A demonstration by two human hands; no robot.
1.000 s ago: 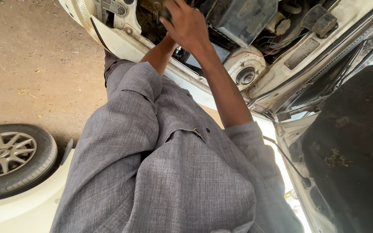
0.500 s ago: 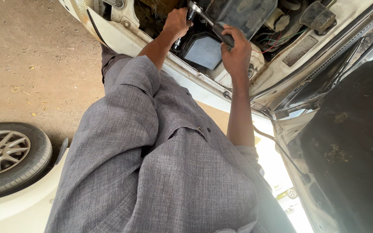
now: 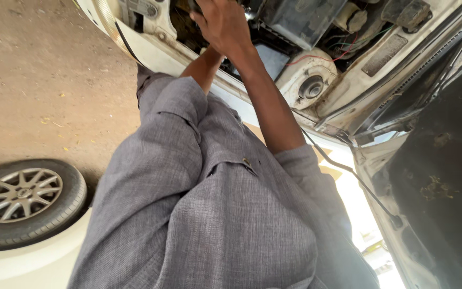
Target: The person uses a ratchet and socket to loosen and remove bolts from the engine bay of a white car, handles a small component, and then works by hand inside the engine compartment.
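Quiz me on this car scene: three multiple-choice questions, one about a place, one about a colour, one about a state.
1. Where are the person's hands?
A. in the engine bay
B. on the wheel
C. in a pocket

2. What colour is the garment?
A. red
B. grey
C. green

3. How is the hood?
A. shut
B. removed
C. propped open

Answers:
1 A: the right hand reaches into the engine bay, covering the other.
2 B: the garment is grey.
3 C: a prop rod holds the hood up.
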